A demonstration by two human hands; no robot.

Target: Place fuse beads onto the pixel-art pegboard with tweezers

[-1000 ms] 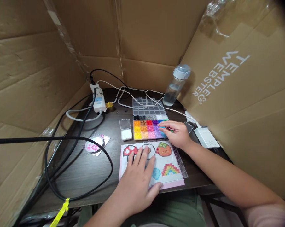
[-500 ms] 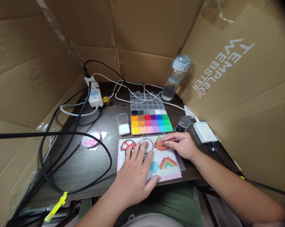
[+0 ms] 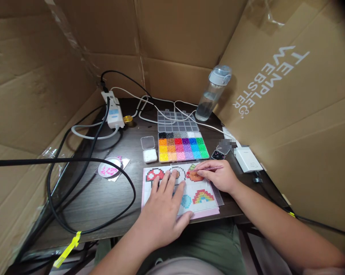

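My left hand (image 3: 166, 204) lies flat with its fingers spread on a pattern sheet (image 3: 166, 171) under a clear pegboard. Printed pixel designs show on the sheet, among them a red mushroom (image 3: 155, 175) and a rainbow (image 3: 203, 196); my fingers cover part of others. Pinched in my right hand (image 3: 218, 175) is a pair of thin pinkish tweezers (image 3: 209, 168). Their tip points left, over the orange-brown design (image 3: 195, 175) at the sheet's upper right. Whether a bead sits in the tip is too small to tell. Behind the sheet stands an open bead box (image 3: 184, 147) sorted by colour.
Small open boxes hold white beads (image 3: 150, 156) and dark beads (image 3: 218, 154). To the left, a round white dish (image 3: 109, 168) holds pink beads. A water bottle (image 3: 212, 93), power strip (image 3: 113, 110), charger (image 3: 248, 159) and black cable loops (image 3: 134, 191) surround the work area.
The camera view has shifted very slightly. Both hands and the tweezers stay in nearly the same place over the sheet.
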